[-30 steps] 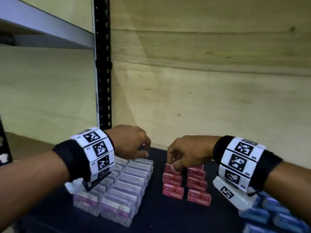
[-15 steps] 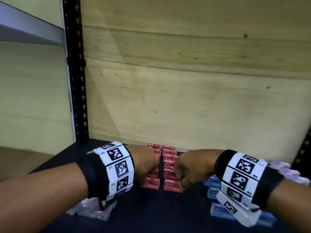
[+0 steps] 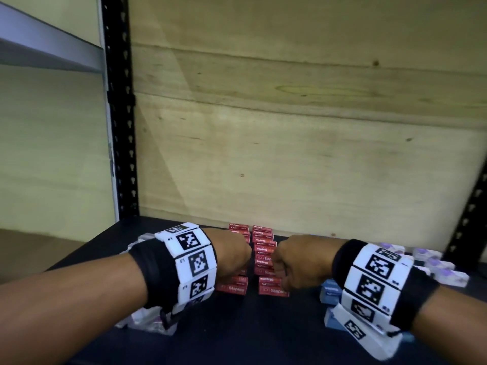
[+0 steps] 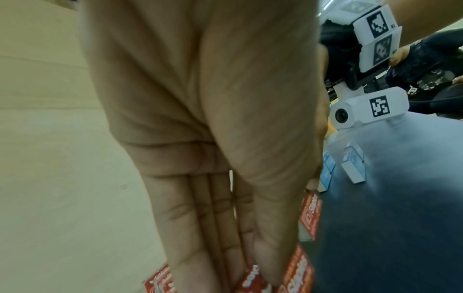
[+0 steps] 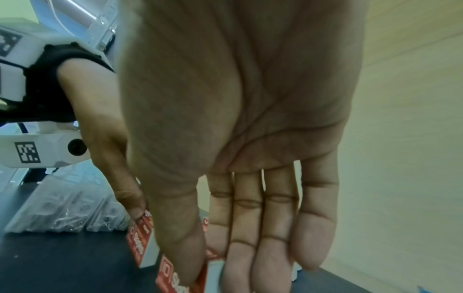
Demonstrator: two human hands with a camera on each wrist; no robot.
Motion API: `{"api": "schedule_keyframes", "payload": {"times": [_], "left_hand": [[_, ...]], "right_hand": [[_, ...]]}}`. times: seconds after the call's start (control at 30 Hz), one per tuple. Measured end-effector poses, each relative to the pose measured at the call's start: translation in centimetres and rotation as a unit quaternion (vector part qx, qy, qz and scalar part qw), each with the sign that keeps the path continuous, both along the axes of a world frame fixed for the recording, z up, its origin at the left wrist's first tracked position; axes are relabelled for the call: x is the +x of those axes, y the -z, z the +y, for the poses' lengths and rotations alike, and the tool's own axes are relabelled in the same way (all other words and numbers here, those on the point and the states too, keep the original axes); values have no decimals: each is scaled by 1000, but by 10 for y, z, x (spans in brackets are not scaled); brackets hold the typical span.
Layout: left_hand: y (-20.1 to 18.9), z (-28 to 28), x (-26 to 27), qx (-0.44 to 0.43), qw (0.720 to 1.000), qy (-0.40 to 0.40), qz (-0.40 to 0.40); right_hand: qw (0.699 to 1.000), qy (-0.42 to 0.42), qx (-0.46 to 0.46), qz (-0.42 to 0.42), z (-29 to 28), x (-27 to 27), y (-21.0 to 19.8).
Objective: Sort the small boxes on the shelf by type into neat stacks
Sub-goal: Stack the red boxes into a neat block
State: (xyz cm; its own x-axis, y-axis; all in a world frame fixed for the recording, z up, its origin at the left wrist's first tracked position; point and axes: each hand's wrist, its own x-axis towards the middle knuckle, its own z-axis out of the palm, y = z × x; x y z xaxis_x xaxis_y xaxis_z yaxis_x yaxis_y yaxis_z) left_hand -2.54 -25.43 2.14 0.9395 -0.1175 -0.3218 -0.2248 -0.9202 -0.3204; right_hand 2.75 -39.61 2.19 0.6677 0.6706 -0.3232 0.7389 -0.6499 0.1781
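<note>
between both hands [image 3: 263,262], red staple boxes [image 3: 266,281] (white lettering) stand stacked.

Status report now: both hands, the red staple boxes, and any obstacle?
Left hand and right hand flat-fingered, flanking the red staple boxes. Boxes in two rows on the shelf. Clear boxes left, blue boxes right, neither blocking.

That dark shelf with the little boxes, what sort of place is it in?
Probably a stockroom or supply store: a black slotted metal upright, a plywood back panel, and red staple boxes stacked in rows beside blue boxes on the dark shelf.
</note>
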Motion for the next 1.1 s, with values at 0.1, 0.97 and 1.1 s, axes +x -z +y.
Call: {"api": "schedule_keyframes", "payload": {"times": [0.1, 0.97, 1.1], "left_hand": [[-3, 5, -13, -14, 999, 12, -29], [119, 19, -87, -466, 852, -7, -240], [122, 18, -86, -454, 857, 7, -242]], "right_hand": [[999, 15, 47, -2, -10, -11, -5], [836, 141, 524, 83, -68, -83, 109], [814, 127, 559, 96, -66, -79, 121]]}}
